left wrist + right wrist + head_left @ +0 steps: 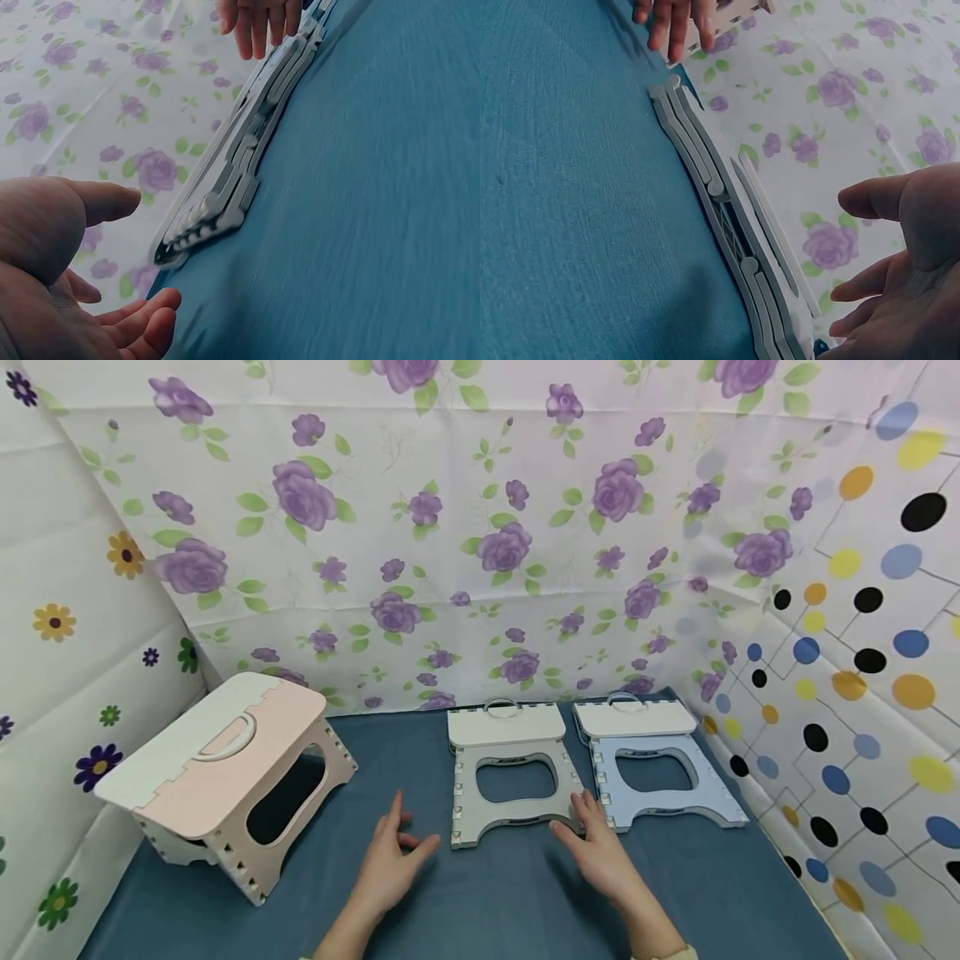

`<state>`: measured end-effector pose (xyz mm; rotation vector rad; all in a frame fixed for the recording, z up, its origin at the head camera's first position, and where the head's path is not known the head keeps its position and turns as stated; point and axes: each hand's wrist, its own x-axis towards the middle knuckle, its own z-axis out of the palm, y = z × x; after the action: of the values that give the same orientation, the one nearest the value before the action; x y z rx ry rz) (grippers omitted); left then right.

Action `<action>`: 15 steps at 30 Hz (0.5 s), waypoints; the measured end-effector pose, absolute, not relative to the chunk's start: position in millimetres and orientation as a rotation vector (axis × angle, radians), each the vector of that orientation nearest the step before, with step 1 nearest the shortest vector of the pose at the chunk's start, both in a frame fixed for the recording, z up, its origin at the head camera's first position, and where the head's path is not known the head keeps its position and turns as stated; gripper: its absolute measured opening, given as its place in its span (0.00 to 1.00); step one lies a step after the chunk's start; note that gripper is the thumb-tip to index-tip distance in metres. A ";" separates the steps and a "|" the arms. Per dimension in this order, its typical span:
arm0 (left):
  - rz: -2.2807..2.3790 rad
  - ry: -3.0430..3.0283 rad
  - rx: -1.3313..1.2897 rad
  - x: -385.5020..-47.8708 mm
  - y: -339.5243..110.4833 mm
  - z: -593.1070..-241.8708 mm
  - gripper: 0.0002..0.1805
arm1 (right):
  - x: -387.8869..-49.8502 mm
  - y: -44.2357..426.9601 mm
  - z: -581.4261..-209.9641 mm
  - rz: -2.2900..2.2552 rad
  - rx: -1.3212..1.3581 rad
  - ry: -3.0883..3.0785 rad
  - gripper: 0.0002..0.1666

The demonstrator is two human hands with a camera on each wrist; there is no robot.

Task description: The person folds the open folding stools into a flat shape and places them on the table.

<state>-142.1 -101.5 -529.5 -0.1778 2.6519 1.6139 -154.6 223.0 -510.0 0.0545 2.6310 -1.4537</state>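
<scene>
A grey-and-white folding stool [525,745] lies folded flat on the table, its small carry handle at the far edge. My left hand [388,864] hovers to the left of its near edge, fingers spread and holding nothing. On the other side, my right hand [602,852] is by the stool's near right corner, its fingertips overlapping that corner in the head view. In the right wrist view the grey stool's layered edge [705,161] shows, with a gap between it and the thumb. Whether any fingertip touches it, I cannot tell.
At the left stands an unfolded pink-and-white stool [247,760] with a curved handle on top. Right of the grey one lies a folded blue-and-white stool [660,777]. A dark blue cloth [480,910] covers the table, with a flowered curtain [450,568] behind.
</scene>
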 end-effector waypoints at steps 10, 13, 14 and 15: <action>1.573 2.707 -0.319 -125.7 -136.1 -525.2 0.50 | -152.1 226.6 -507.9 -1.590 0.089 2.656 0.41; 1.566 2.703 -0.375 -120.4 -145.2 -522.1 0.48 | -152.1 227.6 -507.0 -1.623 0.086 2.638 0.40; 1.562 2.703 -0.396 -119.0 -147.9 -521.2 0.48 | -151.8 227.9 -506.6 -1.620 0.091 2.640 0.40; 1.561 2.698 -0.418 -117.4 -150.3 -520.2 0.48 | -151.8 228.2 -506.2 -1.619 0.092 2.642 0.40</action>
<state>-117.4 -150.3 -520.2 -0.4177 2.6978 1.5612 -151.8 228.2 -506.2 0.0924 2.6419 -1.6188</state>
